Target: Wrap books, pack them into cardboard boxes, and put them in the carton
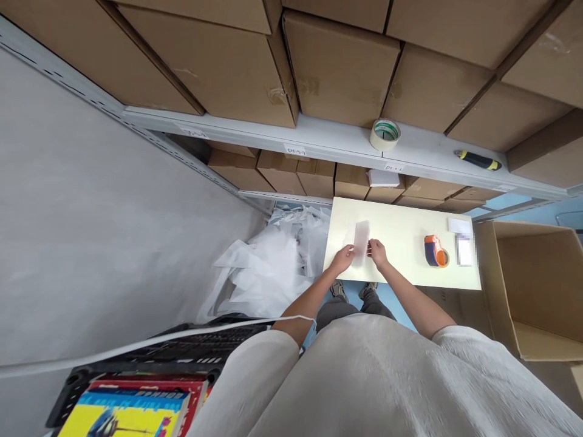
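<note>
My left hand [342, 260] and right hand [378, 255] hold a pale packet [362, 240] mid-handling, the tape dispenser [430, 250] untouched on the table [396, 230].

Both of your bare forearms reach forward and away from the torso, angled inward so that the hands converge. Left hand [342, 260]: at the end of the left forearm [314, 291], fingers extended forward and toward the right hand, thumb and fingertips close together in a pinch. Right hand [378, 254]: level with the left, its fingers curled and pointing toward the left hand; the two hands are apart, a narrow gap between them. Right forearm [412, 297] slants outward back to the elbow. Both elbows are bent slightly; upper arms are mostly under short sleeves. Feet stand side by side, slightly apart.
</note>
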`<state>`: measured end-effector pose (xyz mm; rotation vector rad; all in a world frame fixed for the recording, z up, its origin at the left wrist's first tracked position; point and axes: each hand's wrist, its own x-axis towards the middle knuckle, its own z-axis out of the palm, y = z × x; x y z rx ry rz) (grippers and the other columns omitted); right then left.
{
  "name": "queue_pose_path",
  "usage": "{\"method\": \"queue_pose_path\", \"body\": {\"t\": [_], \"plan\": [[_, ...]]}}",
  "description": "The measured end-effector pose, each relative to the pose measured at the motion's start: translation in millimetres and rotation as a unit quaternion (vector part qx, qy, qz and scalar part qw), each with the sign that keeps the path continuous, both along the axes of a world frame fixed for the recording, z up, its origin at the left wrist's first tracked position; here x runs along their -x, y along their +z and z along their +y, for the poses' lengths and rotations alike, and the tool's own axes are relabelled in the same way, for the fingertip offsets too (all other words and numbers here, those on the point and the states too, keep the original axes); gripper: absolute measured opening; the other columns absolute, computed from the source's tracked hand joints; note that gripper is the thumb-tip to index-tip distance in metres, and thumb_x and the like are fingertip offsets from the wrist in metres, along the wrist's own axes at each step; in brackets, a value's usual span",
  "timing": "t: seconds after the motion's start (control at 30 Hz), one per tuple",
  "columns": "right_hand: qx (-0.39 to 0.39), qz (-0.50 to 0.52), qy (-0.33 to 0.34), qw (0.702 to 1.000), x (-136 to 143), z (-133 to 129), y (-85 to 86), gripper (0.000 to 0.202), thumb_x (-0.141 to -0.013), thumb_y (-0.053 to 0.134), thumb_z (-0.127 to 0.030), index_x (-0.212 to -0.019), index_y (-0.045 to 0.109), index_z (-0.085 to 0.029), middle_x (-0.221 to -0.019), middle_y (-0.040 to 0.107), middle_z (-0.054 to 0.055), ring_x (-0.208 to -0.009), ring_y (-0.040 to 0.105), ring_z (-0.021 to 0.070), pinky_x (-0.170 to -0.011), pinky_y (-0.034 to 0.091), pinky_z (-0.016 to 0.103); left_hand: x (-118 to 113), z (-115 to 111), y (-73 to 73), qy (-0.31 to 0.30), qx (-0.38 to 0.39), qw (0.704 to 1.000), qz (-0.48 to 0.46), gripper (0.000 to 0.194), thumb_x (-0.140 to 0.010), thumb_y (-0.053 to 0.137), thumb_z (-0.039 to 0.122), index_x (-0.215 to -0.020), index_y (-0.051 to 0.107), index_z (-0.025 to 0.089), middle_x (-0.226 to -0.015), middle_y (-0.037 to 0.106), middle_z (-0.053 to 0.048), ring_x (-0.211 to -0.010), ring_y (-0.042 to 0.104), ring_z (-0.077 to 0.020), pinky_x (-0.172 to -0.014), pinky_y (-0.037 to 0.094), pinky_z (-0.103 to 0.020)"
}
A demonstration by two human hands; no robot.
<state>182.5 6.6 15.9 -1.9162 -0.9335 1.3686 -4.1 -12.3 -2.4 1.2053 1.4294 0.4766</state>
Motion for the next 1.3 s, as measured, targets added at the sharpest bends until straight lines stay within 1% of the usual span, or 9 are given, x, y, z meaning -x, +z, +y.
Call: {"method": "queue_pose_path", "body": {"t": [0.1, 0.17, 0.3, 0.53, 0.8, 0.93, 1.03, 1.17, 1.3], "plan": [[0.027, 0.054, -0.006, 0.998, 14, 4, 7.3, 0.032, -0.088, 0.062, -0.052, -0.096, 0.067, -0.022, -0.091, 0.073, 0.005, -0.076, 0.071, 0.0188, -0.067, 0.055, 0.03, 17, 6, 4.0, 0.087, -0.027, 0.995, 0.038, 0.029, -0.109, 0.045, 0.031, -0.12, 0.071, 0.024, -0.125, 0.079, -0.009, -0.116, 0.075, -0.0241, -0.105, 0.058, -0.038], [0.044, 0.048, 0.003, 0.998, 19, 4, 6.1, 0.025, -0.086, 0.064, -0.044, -0.096, 0.069, -0.022, -0.094, 0.074, 0.005, -0.079, 0.072, 0.0189, -0.068, 0.055, 0.029, 29, 8, 5.1, 0.133, -0.029, 0.99, 0.046, 0.03, -0.11, 0.042, 0.032, -0.119, 0.069, 0.024, -0.118, 0.079, -0.008, -0.107, 0.077, -0.0228, -0.101, 0.059, -0.037], [0.083, 0.001, 0.042, 0.996, 25, 4, -6.9, 0.019, -0.08, 0.064, -0.032, -0.094, 0.07, -0.021, -0.09, 0.075, 0.003, -0.084, 0.073, 0.0197, -0.074, 0.056, 0.03, 48, 7, 2.4, 0.163, -0.019, 0.984, 0.07, 0.026, -0.107, 0.049, 0.03, -0.127, 0.064, 0.024, -0.115, 0.08, -0.007, -0.109, 0.076, -0.0241, -0.102, 0.057, -0.037], [0.065, -0.086, 0.055, 0.993, 35, 6, -26.9, 0.023, -0.072, 0.07, -0.03, -0.093, 0.075, -0.023, -0.075, 0.072, -0.001, -0.078, 0.068, 0.02, -0.075, 0.059, 0.032, 50, 2, -10.7, 0.118, 0.018, 0.988, 0.098, 0.044, -0.095, 0.064, 0.021, -0.139, 0.058, 0.025, -0.127, 0.079, -0.009, -0.113, 0.077, -0.0255, -0.104, 0.058, -0.038], [0.069, -0.096, 0.059, 0.991, 45, 18, -36.8, 0.012, -0.071, 0.07, -0.034, -0.079, 0.072, -0.025, -0.068, 0.066, -0.002, -0.07, 0.064, 0.0195, -0.068, 0.056, 0.031, 51, 4, -19.0, 0.122, 0.003, 0.99, 0.072, 0.039, -0.09, 0.064, 0.012, -0.127, 0.063, 0.023, -0.134, 0.073, -0.009, -0.103, 0.077, -0.0205, -0.103, 0.06, -0.036], [0.064, -0.101, 0.051, 0.992, 46, 41, -39.8, 0.015, -0.071, 0.07, -0.036, -0.08, 0.072, -0.024, -0.067, 0.066, -0.002, -0.067, 0.063, 0.0186, -0.065, 0.055, 0.03, 54, 5, -19.9, 0.113, -0.024, 0.992, 0.05, 0.041, -0.09, 0.063, 0.012, -0.13, 0.064, 0.022, -0.142, 0.068, -0.012, -0.118, 0.075, -0.0231, -0.106, 0.059, -0.037], [0.062, -0.105, 0.051, 0.991, 49, 69, -43.9, 0.015, -0.071, 0.069, -0.035, -0.08, 0.072, -0.023, -0.067, 0.066, -0.002, -0.069, 0.063, 0.0188, -0.065, 0.054, 0.03, 56, 11, -20.1, 0.068, -0.062, 0.993, 0.071, 0.046, -0.091, 0.063, 0.014, -0.136, 0.064, 0.023, -0.147, 0.065, -0.013, -0.13, 0.069, -0.0264, -0.115, 0.055, -0.041], [0.061, -0.109, 0.051, 0.991, 59, 105, -51.9, 0.01, -0.071, 0.068, -0.03, -0.078, 0.071, -0.023, -0.073, 0.07, 0.0, -0.073, 0.066, 0.0195, -0.07, 0.055, 0.031, 59, 26, -21.5, 0.002, -0.091, 0.99, 0.11, 0.054, -0.092, 0.063, 0.016, -0.145, 0.062, 0.022, -0.155, 0.061, -0.013, -0.149, 0.056, -0.0295, -0.128, 0.043, -0.044], [0.053, -0.121, 0.049, 0.99, 65, 125, -57.5, 0.007, -0.073, 0.068, -0.027, -0.077, 0.071, -0.023, -0.08, 0.074, 0.002, -0.079, 0.07, 0.0217, -0.077, 0.057, 0.033, 61, 41, -24.4, -0.033, -0.095, 0.986, 0.131, 0.059, -0.09, 0.067, 0.017, -0.149, 0.061, 0.021, -0.164, 0.056, -0.013, -0.156, 0.048, -0.0331, -0.133, 0.037, -0.048]]}}
